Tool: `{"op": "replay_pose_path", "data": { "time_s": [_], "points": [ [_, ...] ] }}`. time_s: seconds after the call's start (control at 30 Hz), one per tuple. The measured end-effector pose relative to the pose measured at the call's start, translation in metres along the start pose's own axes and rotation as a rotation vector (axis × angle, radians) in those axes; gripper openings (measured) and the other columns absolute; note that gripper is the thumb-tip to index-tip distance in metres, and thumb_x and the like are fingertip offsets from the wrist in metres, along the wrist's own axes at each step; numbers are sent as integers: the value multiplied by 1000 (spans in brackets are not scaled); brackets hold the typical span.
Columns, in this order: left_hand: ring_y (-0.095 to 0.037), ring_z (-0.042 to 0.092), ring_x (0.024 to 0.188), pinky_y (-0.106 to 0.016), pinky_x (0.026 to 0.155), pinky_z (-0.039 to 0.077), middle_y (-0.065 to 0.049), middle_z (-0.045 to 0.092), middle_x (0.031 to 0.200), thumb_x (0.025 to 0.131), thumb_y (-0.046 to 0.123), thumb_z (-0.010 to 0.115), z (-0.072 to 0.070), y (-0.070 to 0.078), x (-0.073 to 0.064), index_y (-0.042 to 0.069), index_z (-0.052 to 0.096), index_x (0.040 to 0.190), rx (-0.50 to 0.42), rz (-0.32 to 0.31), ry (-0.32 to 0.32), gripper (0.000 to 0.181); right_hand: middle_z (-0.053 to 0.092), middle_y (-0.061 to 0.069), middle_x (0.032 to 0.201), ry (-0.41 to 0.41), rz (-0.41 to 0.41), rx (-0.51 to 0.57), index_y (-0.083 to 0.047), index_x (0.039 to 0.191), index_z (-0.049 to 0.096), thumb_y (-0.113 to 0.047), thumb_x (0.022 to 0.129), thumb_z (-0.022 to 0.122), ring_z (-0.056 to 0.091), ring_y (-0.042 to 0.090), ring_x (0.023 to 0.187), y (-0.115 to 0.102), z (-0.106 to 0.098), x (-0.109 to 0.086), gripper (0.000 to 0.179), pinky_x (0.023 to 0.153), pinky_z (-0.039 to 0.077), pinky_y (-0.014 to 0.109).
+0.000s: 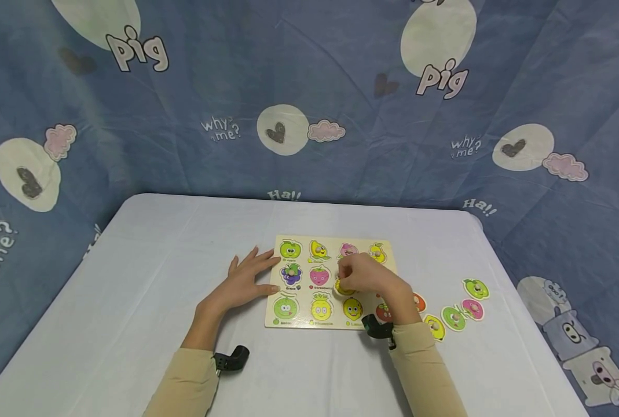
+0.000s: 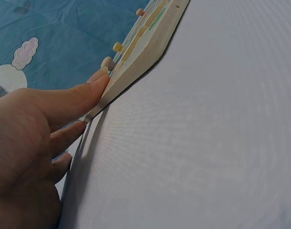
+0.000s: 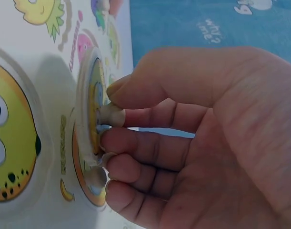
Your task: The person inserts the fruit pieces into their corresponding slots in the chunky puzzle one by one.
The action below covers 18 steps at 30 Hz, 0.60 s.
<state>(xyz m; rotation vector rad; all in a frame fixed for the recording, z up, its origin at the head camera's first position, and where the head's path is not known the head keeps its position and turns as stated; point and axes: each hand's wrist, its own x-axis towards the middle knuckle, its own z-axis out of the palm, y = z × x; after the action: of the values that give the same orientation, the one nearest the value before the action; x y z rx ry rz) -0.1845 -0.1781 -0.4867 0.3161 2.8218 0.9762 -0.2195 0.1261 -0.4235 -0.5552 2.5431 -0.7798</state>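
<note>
A wooden fruit puzzle board (image 1: 304, 308) lies on the white table, its cutouts printed with smiling fruit. My left hand (image 1: 240, 284) rests at its left edge, fingers spread; in the left wrist view the thumb (image 2: 83, 98) touches the edge. Over the middle row, my right hand (image 1: 366, 272) pinches the small knob (image 3: 112, 114) of a yellow puzzle piece (image 1: 344, 288) between thumb and index finger. In the right wrist view this piece sits beside the printed word Banana, close to the board face. An orange-rimmed piece with a knob (image 3: 95, 176) shows just below it.
Right of the board lie several loose pieces: a yellow lemon-like one (image 1: 435, 328), a green round one (image 1: 453, 318), a pink one (image 1: 472, 309), a lime-green one (image 1: 476, 288) and an orange one (image 1: 419, 302) partly behind the right wrist. A blue printed curtain (image 1: 309, 75) hangs behind the table.
</note>
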Motion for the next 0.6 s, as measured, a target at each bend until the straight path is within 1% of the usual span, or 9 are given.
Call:
{"op": "replay_pose_path", "data": {
  "time_s": [0.2,0.37,0.6],
  "points": [
    [-37,10,156,-68,120,-6,-6,33,163,82,40,77,0,1,0,20,48,148,-3,3,-5,75,58,-2,66,-32,-32,4,-14,71,62,-8,80,69,49,13,61,-4,5,1,13,54,38,25],
    [-37,10,156,-68,120,-6,-6,33,163,83,40,77,0,1,0,21,48,149,-6,3,-5,75,57,-3,66,-73,-41,7,-15,72,62,-8,81,69,49,11,60,-6,8,2,14,54,39,24],
    [-36,9,156,-67,121,-6,-6,32,163,83,41,77,-1,1,0,21,48,149,-3,-1,-5,75,54,-4,66,-112,-80,-18,-14,71,60,-8,82,70,50,10,61,-13,12,3,16,56,40,24]
  ]
}}
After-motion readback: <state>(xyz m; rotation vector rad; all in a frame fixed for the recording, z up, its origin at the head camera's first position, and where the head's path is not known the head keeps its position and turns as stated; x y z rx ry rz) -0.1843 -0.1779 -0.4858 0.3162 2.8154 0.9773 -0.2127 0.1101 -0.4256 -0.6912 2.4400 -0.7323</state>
